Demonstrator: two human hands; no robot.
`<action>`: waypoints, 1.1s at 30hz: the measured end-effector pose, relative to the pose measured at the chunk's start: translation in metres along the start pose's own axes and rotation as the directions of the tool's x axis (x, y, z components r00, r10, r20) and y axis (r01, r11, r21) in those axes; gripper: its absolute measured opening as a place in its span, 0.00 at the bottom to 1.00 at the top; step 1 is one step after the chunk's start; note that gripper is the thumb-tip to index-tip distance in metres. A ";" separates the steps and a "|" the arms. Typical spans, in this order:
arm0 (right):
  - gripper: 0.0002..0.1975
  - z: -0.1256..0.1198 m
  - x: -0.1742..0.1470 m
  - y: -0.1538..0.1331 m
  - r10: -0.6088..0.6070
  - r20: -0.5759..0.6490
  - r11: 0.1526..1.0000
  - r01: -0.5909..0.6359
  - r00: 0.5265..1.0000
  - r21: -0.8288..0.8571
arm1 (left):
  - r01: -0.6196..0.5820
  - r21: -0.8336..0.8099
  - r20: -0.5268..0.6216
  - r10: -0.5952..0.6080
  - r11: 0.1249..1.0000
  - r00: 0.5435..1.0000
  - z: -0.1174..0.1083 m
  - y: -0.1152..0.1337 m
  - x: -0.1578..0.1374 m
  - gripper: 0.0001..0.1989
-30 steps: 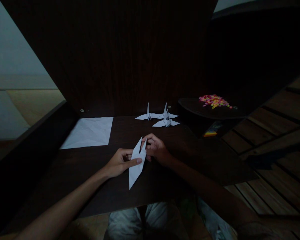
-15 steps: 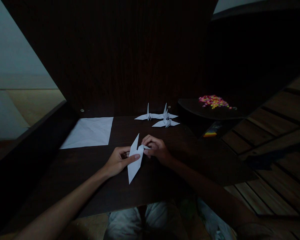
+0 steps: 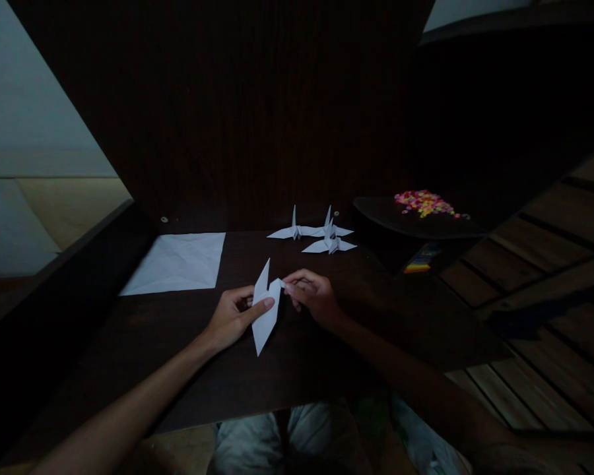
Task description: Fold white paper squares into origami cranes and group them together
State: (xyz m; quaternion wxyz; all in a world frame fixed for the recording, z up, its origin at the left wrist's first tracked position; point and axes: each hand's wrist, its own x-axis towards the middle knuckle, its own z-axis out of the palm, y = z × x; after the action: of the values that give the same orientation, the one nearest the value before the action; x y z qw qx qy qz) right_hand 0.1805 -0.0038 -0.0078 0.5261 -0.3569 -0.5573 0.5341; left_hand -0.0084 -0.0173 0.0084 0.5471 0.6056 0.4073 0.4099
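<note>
Over the dark bench (image 3: 237, 389), the left hand (image 3: 234, 318) holds the folded white origami paper (image 3: 264, 326), the right hand (image 3: 314, 295) pinches its bent tip (image 3: 278, 284), and 3 origami cranes (image 3: 311, 231) stand behind.

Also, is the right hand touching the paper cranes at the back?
No, the right hand pinches a tip of the folded paper, apart from the paper cranes.

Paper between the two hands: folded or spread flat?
Folded: the paper has a narrow, pointed shape with crisp edges. The left hand holds its body, while the right hand pinches a bent point.
</note>
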 end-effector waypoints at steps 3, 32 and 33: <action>0.12 0.000 0.000 0.001 -0.015 -0.017 1.000 0.015 1.000 0.000 | -0.003 0.011 -0.015 0.003 1.000 1.000 0.000 -0.001 0.000 0.15; 0.10 0.006 -0.001 0.001 0.095 0.081 0.990 -0.086 0.992 -0.110 | -0.059 0.080 -0.012 0.060 0.995 0.998 -0.002 -0.004 0.003 0.15; 0.10 0.006 -0.001 0.001 0.093 0.078 0.991 -0.084 0.993 -0.108 | -0.059 0.082 -0.023 0.061 0.995 0.998 -0.002 -0.003 0.004 0.15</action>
State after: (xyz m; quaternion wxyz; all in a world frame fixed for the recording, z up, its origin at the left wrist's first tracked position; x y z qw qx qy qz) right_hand 0.1749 -0.0058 -0.0087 0.4588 -0.3859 -0.5896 0.5412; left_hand -0.0091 -0.0131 0.0055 0.5041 0.6340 0.4123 0.4171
